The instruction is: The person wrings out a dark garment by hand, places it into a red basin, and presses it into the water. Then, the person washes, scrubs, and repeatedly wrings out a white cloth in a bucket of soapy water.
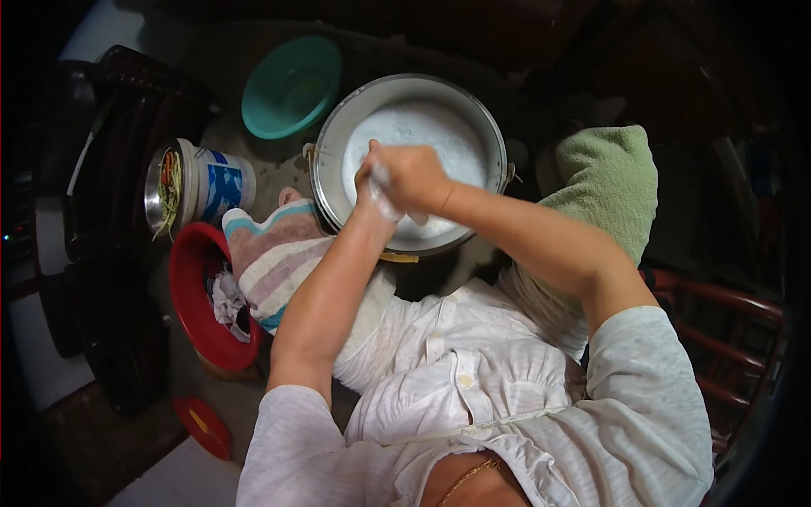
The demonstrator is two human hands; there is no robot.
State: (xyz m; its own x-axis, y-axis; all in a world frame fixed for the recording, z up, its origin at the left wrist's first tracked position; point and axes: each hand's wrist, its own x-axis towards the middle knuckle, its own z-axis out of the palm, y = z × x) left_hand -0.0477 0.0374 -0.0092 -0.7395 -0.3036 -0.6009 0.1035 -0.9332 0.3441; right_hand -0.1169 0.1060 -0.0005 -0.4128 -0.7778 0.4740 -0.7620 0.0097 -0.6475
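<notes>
A large metal pot (498, 139) with a wire handle stands in front of me, holding whitish, sudsy liquid (422, 127). Both my hands are pressed together above it, near its front left part. My right hand (412, 176) is closed, its knuckles up, and lies against my left hand (369, 179), whose fingers are mostly covered. White suds or a wet pale thing (384, 190) show between the hands and on my left wrist; which of these it is, I cannot tell.
A green basin (291, 89) stands behind the pot at left. Nearer are a white bucket (224, 186) with vegetable scraps at its top, and a red basin (190, 296) holding crumpled whitish items. A striped towel (279, 245) and a green towel (608, 182) cover my knees.
</notes>
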